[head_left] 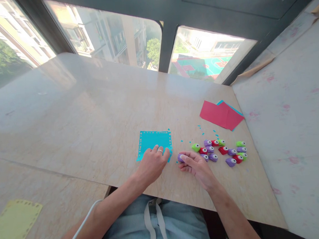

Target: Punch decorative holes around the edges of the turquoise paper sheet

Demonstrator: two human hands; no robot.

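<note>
A bright blue sheet of paper (153, 137) lies on the table, with small holes punched along its edges. My left hand (152, 164) is on its lower part, palm down, with bent fingers gripping the sheet near its right corner; the fingertips are partly hidden. Close beside that corner, my right hand (198, 168) pinches a purple craft punch (180, 157) between thumb and fingers, apart from the paper. More craft punches in green (196, 147), red (223, 150) and purple (230, 162) stand in loose groups to the right. Blue paper bits (199, 126) are scattered around them.
Red paper sheets (217, 114) overlap blue ones at the back right. A yellow sheet (17, 224) with punched edges lies at lower left. Windows (111, 35) border the table's far side, and a flowered wall (295, 123) its right. A white cord (78, 229) crosses my left forearm.
</note>
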